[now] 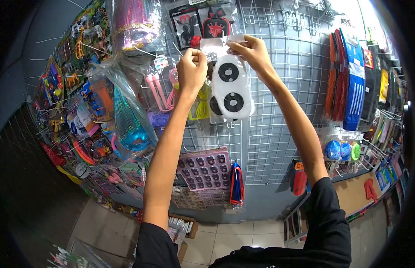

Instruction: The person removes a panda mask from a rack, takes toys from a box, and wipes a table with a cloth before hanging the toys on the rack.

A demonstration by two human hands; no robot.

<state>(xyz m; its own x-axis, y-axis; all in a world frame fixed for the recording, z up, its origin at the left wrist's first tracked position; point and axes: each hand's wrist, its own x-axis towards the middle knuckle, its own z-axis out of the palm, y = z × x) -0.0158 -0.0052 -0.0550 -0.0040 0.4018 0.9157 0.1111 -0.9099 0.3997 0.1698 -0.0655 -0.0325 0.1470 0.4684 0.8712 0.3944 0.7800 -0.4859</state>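
Observation:
A white item with two black round discs [232, 85] hangs in clear plastic packaging against the wire grid, with dark round shapes behind its left edge. My right hand [252, 53] is closed in a pinch on the pale top flap of this packaging. Beside its upper left edge, my left hand [192, 73] is closed, its fingers curled and their tips partly hidden. What those fingers hold, if anything, I cannot make out. Just above are a black pouch with a red crown [216, 28] and a packet of black earphones [186, 27].
Metal hooks stick out from the wire grid [279, 111]. Toy animals [89, 33], a pink jump rope [159, 91] and a yellow-green cord [200, 107] hang left. Below is a pink card of dark trinkets [205, 170]. Blue packaged goods [354, 89] hang right.

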